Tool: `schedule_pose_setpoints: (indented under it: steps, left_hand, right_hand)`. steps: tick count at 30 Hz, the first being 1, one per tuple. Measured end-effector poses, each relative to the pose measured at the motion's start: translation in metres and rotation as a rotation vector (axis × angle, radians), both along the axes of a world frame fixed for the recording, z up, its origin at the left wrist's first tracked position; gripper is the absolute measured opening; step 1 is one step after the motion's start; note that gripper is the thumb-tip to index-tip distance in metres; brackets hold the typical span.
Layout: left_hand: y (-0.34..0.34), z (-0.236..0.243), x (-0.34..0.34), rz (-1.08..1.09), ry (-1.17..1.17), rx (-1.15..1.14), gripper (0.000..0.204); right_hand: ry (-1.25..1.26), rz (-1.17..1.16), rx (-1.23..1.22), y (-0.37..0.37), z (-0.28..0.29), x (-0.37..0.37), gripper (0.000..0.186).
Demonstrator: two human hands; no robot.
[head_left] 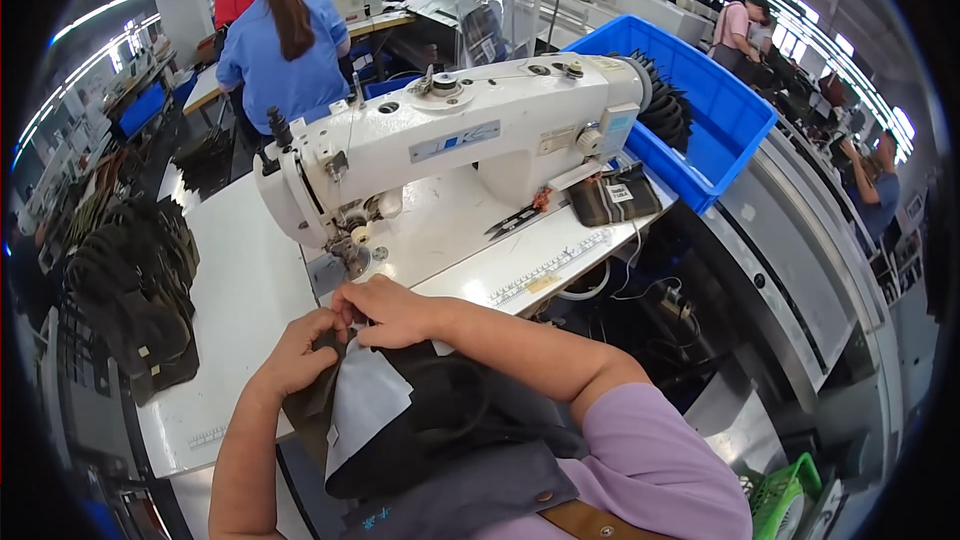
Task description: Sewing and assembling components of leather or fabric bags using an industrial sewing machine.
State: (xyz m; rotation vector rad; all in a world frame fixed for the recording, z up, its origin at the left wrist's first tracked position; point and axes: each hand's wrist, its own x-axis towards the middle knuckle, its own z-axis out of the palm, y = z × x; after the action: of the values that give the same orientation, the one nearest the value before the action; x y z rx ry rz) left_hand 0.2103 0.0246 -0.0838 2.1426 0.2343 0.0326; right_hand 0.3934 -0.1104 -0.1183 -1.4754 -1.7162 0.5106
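Note:
Just in front of the needle area of a white sewing machine (470, 135), my two hands are close together over a dark fabric piece (430, 420) with a pale grey lining patch (365, 400). Fingers of my left hand (300, 350) pinch the fabric's upper edge. My right hand (385, 310) curls over the same edge, its fingertips touching those of the left. The fabric drapes from the table's front edge down over my lap. What lies exactly between the fingertips is hidden.
Stacked dark fabric pieces (140, 290) hang at the table's left. Thread snips (520, 218) and a plaid pouch (615, 195) lie right of the needle. Behind the machine stands a blue bin (720, 130) holding dark pieces. A person in blue (285, 50) works beyond; a green basket (785, 495) is lower right.

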Motion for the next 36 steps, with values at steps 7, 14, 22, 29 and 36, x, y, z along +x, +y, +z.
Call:
schedule_pose_setpoints:
  steps: [7, 14, 22, 29, 36]
  left_hand:
    - [0.018, 0.003, 0.013, 0.146, 0.255, 0.080, 0.027]
    - [0.004, 0.006, -0.002, 0.115, -0.132, -0.197, 0.018]
    - [-0.020, 0.042, -0.006, -0.009, 0.012, 0.059, 0.024]
    - [-0.064, 0.071, -0.015, -0.020, -0.180, 0.277, 0.017]
    - [-0.076, 0.089, -0.025, 0.060, -0.265, 0.325, 0.014]
  right_hand:
    - [-0.186, -0.066, 0.142, 0.002, -0.008, 0.001, 0.024]
    - [0.037, 0.016, 0.032, -0.002, -0.002, -0.004, 0.021]
    - [0.146, 0.105, 0.031, -0.037, 0.024, -0.009, 0.014]
    - [-0.076, 0.079, 0.265, -0.068, 0.042, -0.013, 0.009]
    - [-0.047, -0.118, 0.229, -0.092, 0.066, -0.022, 0.011]
